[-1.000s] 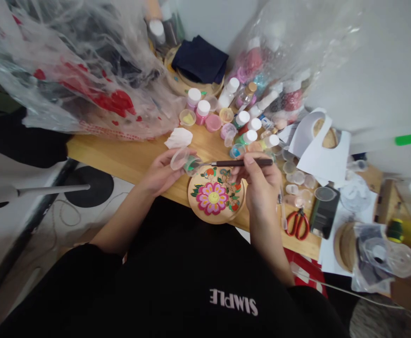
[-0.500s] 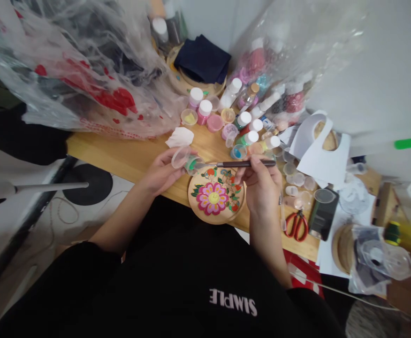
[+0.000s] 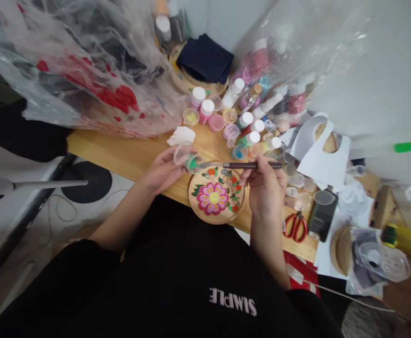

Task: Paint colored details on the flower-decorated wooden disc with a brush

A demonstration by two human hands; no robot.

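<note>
Between the fingers of my left hand (image 3: 165,170) is a small clear plastic cup (image 3: 192,164) with green paint or paste inside, its round lid (image 3: 182,153) flipped up. My right hand (image 3: 268,188) grips the dark handle of a palette knife (image 3: 249,165), held level. Its thin metal blade points left, with the tip at the mouth of the cup. Just below both hands lies a round wooden disc (image 3: 193,206) at the table's front edge. A pink flower, green leaves and orange-red fruits decorate it.
Several paint bottles (image 3: 207,108) and small cups crowd the wooden table (image 3: 121,150) behind my hands. A crumpled white tissue (image 3: 180,136) lies near my left hand. Red-handled pliers (image 3: 296,227) and a phone (image 3: 322,216) are at right. A large plastic bag (image 3: 96,84) stands at left.
My right hand and the palette knife have shifted slightly to the right, the blade tip drawing back toward the cup's rim. My left hand keeps its hold on the cup.
</note>
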